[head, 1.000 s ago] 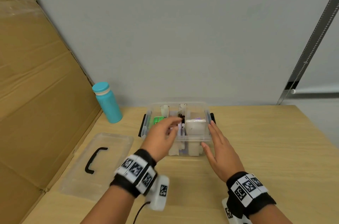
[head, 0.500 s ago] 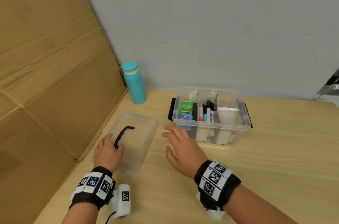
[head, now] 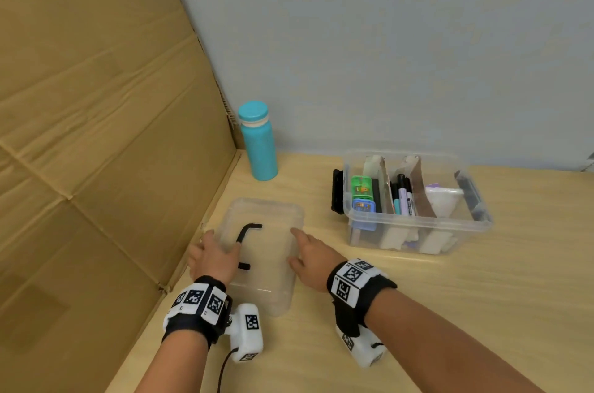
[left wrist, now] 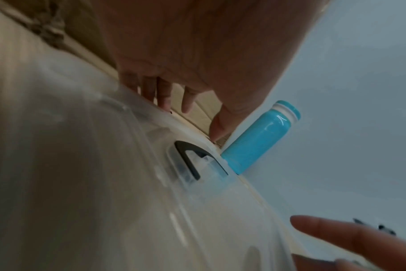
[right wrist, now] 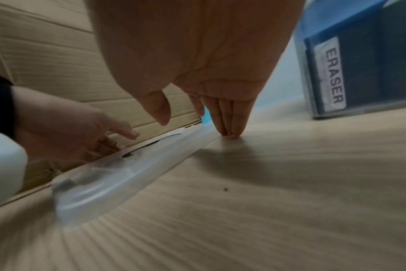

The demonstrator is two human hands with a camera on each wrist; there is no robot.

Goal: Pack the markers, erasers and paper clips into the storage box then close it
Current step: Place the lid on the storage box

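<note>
Wooden surface (head: 418,312) carries the lid (head: 266,264), flat between both grips. Left hand (head: 213,259) and right hand (head: 313,256) flank it with straight fingers, holding nothing. Pinch both long edges evenly, lift level, then seat squarely on the storage box (head: 414,233) right of the grips.

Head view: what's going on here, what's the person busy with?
A person is reaching for the clear lid lying flat on the table. The left hand rests on its left edge, and the right hand is at its right edge, fingers straight. The storage box stands open to the right, already holding markers and erasers.
</note>
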